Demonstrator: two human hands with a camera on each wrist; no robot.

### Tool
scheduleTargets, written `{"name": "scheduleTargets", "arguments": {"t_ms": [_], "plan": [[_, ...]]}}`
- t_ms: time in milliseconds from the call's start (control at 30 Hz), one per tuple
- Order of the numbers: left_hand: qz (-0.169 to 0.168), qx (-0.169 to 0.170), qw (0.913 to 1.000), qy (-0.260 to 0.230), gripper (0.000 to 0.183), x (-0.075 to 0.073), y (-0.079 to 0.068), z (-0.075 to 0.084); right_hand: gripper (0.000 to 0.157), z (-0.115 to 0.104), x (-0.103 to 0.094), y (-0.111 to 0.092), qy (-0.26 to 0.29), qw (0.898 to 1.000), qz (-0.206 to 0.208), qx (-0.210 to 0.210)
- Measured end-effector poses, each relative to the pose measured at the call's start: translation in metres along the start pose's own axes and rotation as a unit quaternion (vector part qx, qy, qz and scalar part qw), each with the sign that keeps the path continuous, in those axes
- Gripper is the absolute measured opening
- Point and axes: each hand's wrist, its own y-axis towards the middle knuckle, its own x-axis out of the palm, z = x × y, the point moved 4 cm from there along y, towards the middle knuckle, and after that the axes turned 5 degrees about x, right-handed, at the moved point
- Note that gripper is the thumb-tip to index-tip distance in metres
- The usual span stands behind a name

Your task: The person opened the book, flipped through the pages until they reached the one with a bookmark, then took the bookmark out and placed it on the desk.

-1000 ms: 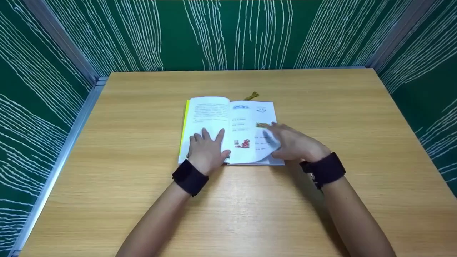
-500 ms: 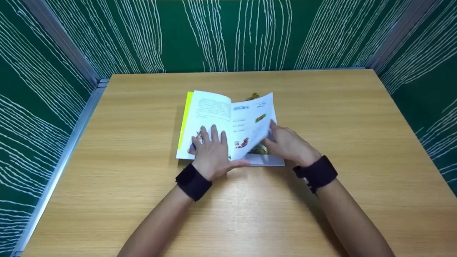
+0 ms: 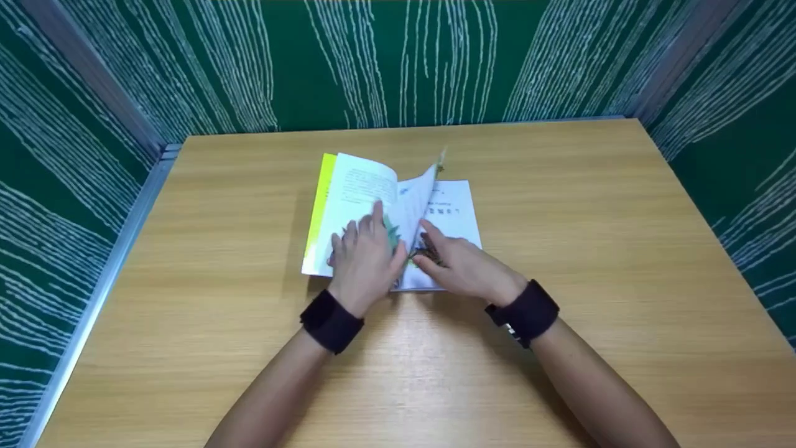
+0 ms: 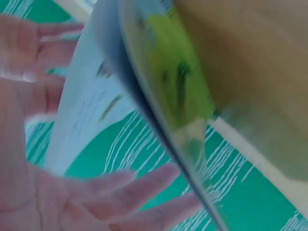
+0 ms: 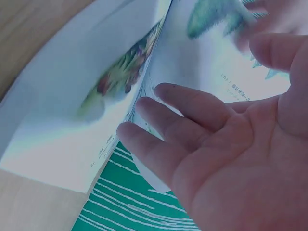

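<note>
Leaning over a light wood-grained tabletop (image 3: 528, 386), a person has both bare hands on or near an open paperback book with white printed pages and a yellow-green cover (image 3: 364, 177), which lies at the middle of the tabletop. Judging by how the paper stands, a page turn is about halfway done: one white paper leaf (image 3: 418, 199), or perhaps several together, rises steeply beside the spine, leaning slightly right at its top. To its left, a curved page of small print is already turned over; to its right, a white printed page (image 3: 454, 214) lies uncovered and flat. What is left, it seems, is bringing the raised leaf down flat on the left side.

The right hand (image 3: 463, 264) is at the leaf's right, its thumb apart from its relaxed, nearly straight fingers; it appears to guide the paper rather than pinch it, though exact contact is unclear. The left hand (image 3: 364, 267) spreads over the lower left page, fingers loosely extended, gripping nothing visible. How many pages remain unread cannot be told.
</note>
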Motion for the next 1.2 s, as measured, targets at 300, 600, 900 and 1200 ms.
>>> {"name": "scheduleTargets", "arguments": {"t_ms": [300,600,900,1200], "plan": [[0.022,0.031,0.9961,0.079,0.076,-0.026,-0.005,-0.007,0.077,-0.02,0.022,-0.001,-0.023,0.998,-0.024,-0.059],[-0.141,0.097,0.9766,0.131,0.056,-0.007,-0.008,0.005,0.076,-0.028,0.038,-0.005,-0.089,0.991,-0.065,-0.081],[-0.208,0.048,0.974,0.077,0.06,0.013,-0.007,-0.005,0.071,-0.027,0.043,-0.008,-0.109,0.986,-0.085,-0.093],[-0.229,0.03,0.9729,0.018,0.06,0.022,-0.003,-0.013,0.071,-0.024,0.046,-0.006,-0.099,0.988,-0.089,-0.076]]}}
